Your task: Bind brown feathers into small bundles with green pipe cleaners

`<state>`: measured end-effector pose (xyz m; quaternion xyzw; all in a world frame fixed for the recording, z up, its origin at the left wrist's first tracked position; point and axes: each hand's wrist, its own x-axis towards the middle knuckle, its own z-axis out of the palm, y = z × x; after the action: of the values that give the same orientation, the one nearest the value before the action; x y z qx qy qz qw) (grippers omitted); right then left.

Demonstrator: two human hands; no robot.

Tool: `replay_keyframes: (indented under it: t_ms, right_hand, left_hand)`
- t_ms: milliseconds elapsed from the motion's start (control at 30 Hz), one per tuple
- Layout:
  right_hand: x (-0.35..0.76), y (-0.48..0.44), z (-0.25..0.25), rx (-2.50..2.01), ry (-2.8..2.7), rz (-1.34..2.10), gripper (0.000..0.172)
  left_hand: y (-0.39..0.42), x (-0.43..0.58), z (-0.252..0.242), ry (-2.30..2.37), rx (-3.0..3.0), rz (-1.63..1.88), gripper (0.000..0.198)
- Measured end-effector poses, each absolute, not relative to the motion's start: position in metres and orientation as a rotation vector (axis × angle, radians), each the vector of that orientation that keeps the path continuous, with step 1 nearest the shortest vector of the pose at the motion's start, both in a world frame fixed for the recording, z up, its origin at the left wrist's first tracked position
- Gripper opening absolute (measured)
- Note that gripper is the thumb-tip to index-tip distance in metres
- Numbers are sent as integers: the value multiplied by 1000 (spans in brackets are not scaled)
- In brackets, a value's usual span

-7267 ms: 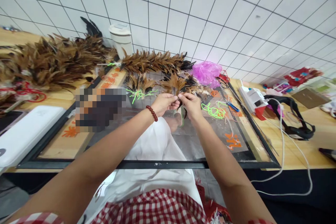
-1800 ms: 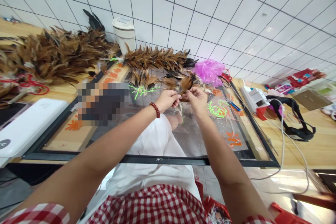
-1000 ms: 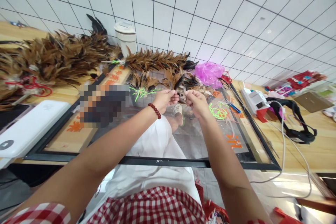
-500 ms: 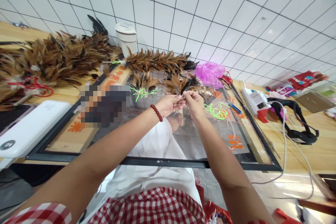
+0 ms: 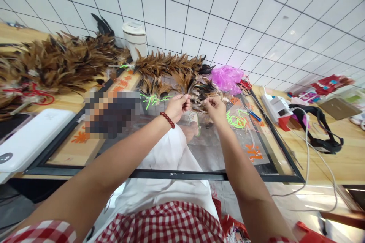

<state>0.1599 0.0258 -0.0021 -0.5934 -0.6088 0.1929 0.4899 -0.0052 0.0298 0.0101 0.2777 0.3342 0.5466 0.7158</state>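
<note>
My left hand [image 5: 177,106], with a red bead bracelet on the wrist, is closed in a pinch on a small bunch of brown feathers [image 5: 185,82] that fans upward. A hand's width to its right, my right hand [image 5: 215,108] pinches its fingers together near loose dark and brown feathers [image 5: 203,92]; what it holds is too small to name. Both hands hover over a glass panel [image 5: 211,152] in a black frame. Green cords [image 5: 235,119] lie just right of my right hand.
A long feather string [image 5: 168,64] and a big feather pile [image 5: 54,60] lie behind. A white cup [image 5: 135,41], pink plastic bag [image 5: 226,78], white box [image 5: 31,138], white power strip [image 5: 275,106], black headset [image 5: 319,125] and cables surround the frame. A tiled wall stands behind.
My hands, touching half a second ago, have drawn apart. The left hand has lifted the feather bunch slightly up and left; the right has moved a little right.
</note>
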Motion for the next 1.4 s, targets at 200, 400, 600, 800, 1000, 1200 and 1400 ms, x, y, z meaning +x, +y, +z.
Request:
replay_keyframes:
  t_ms: [200,400,600,800,1000,1200,1400]
  right_hand:
    - [162,24,-11,-1625,-1860,166,17]
    - [157,23,-7,-1535,-1692,445,13]
    - [153,20,8,-1247,-1174,1123,27]
    - [145,19,5,-1124,-1203,1080,28]
    - [140,22,-2,-1110,-1284,956,23]
    - [161,22,3,-1416,-1641,394,16]
    - [170,16,4,-1727,-2114,29,28]
  left_hand:
    - [35,-8,7,796,617,1306,11]
    - [33,-6,9,807,618,1300,12]
    - [31,-5,10,839,624,1262,12]
    - [23,-1,12,916,729,1100,11]
    - [19,1,11,913,874,958,17]
    - [25,0,7,927,898,1075,16]
    - [31,-3,6,924,753,1234,15]
